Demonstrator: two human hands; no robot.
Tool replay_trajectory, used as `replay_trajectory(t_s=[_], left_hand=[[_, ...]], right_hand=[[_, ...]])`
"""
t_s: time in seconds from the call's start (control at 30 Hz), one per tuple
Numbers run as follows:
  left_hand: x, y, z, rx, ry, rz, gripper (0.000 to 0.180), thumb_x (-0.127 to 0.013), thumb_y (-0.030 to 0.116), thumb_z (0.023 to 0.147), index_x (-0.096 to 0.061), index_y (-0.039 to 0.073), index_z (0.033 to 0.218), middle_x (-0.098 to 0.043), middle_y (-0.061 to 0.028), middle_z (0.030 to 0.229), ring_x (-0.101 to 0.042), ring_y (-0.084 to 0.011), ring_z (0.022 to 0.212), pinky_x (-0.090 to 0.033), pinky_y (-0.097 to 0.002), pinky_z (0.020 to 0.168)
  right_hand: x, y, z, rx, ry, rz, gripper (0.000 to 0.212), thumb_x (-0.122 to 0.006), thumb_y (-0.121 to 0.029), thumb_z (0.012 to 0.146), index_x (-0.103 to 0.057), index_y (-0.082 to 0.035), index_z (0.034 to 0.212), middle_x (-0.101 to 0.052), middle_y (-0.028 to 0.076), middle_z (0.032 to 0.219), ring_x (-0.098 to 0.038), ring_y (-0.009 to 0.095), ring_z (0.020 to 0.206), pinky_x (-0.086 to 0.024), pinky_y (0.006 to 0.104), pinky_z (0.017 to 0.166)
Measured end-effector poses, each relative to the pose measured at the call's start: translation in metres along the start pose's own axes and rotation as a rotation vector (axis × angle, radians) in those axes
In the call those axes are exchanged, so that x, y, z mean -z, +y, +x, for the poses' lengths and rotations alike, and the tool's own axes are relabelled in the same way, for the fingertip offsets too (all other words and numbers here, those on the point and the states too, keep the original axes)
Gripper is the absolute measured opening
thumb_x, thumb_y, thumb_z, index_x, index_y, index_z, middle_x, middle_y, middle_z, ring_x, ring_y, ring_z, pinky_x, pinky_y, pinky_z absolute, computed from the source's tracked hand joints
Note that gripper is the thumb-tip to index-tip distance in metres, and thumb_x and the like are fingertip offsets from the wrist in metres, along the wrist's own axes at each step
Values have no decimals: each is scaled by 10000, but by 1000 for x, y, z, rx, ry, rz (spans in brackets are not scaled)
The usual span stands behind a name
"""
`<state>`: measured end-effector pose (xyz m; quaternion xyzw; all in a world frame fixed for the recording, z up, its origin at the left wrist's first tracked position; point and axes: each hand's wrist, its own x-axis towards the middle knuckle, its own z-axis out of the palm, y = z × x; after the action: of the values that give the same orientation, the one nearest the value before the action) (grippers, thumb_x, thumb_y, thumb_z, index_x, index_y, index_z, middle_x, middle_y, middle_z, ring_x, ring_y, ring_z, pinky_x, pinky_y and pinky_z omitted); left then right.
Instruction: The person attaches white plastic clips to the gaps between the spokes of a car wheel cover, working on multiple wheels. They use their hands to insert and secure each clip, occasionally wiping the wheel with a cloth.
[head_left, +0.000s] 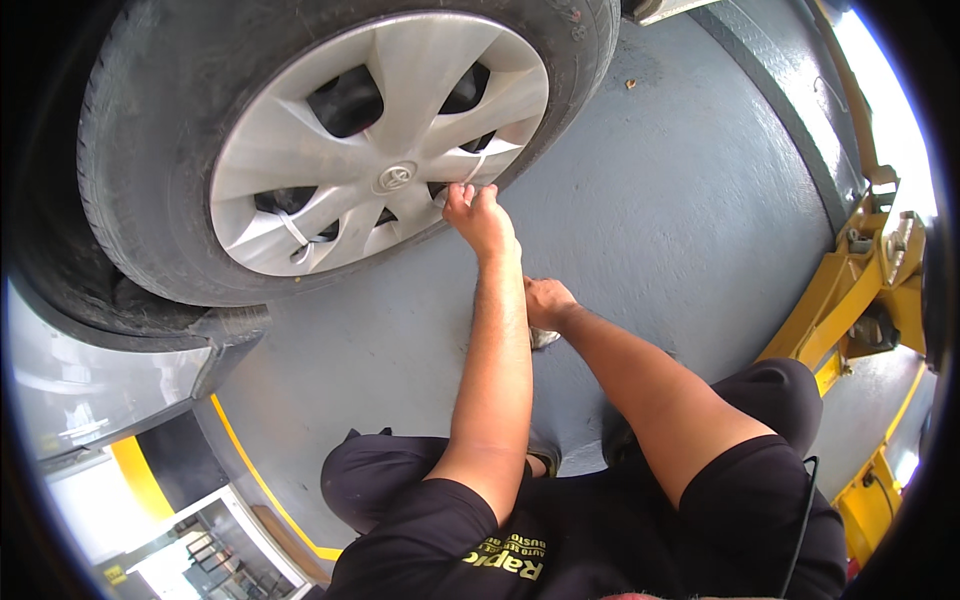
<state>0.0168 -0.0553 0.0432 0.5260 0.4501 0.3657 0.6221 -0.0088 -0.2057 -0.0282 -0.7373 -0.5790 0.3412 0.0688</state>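
A silver wheel cover [340, 165] sits on the black tire [150, 190] of a raised or parked vehicle. One white zip tie [478, 166] passes through an opening by the cover's right side; a second white zip tie [290, 230] loops around a spoke at lower left. At the cover's lower right edge, my left hand [482, 222] has its fingers bent together on the tail of the right-hand zip tie. My right hand [548, 303] is lower, closed beside my left forearm, which partly hides it. Below it shows a small pale thing [544, 339] I cannot identify.
Grey painted floor [650, 190] spreads under the wheel, with a yellow line [262, 455] at left. Yellow lift arms [850, 290] stand to the right. The silver vehicle body [110, 385] is at lower left. My bent knees [770, 395] flank my arms.
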Motion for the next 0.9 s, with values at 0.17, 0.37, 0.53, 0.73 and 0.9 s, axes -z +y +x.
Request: replay_trajectory(t_s=[0.17,0.37,0.53,0.73,0.9], left_hand=[[-7,17,-40,37,144,144,678,-645,84,912,-349,-37,1510,-258,-273,1485,-449,-387,1353,-438,-480,1104],[52,142,-163,156,-339,664,690,-677,169,940,-352,-10,1522,-336,-257,1496,-430,-399,1384,-429,-507,1110],[46,327,-296,-417,-890,895,724,-687,292,960,-354,3,1535,-362,-288,1519,-389,-446,1410,-347,-535,1159],[50,550,-402,-428,-1434,848,390,-768,274,848,-570,83,1124,-672,-132,1081,-662,-390,999,-552,-485,812],[84,604,-436,-45,-1487,757,322,-730,272,947,-614,47,1145,-738,-152,1032,-726,-293,946,-574,-422,840]], right_hand=[[27,11,-27,-181,14,237,277,-614,-158,926,-714,-142,1184,-720,157,1187,-696,322,1119,-566,428,931],[121,17,-144,-473,25,1004,357,-703,-119,850,-713,-52,1201,-767,126,1060,-726,231,981,-578,408,877],[249,-119,-320,-379,53,1978,445,-622,-395,957,-675,-87,1273,-721,72,1177,-692,197,1006,-581,418,855],[371,-282,-571,-436,-252,2092,479,-570,-457,1026,-602,-118,1363,-665,63,1314,-647,220,1158,-531,399,966],[433,-311,-753,-483,-237,1516,611,-655,-268,947,-456,-125,1507,-576,136,1449,-525,296,1377,-482,471,1082]])
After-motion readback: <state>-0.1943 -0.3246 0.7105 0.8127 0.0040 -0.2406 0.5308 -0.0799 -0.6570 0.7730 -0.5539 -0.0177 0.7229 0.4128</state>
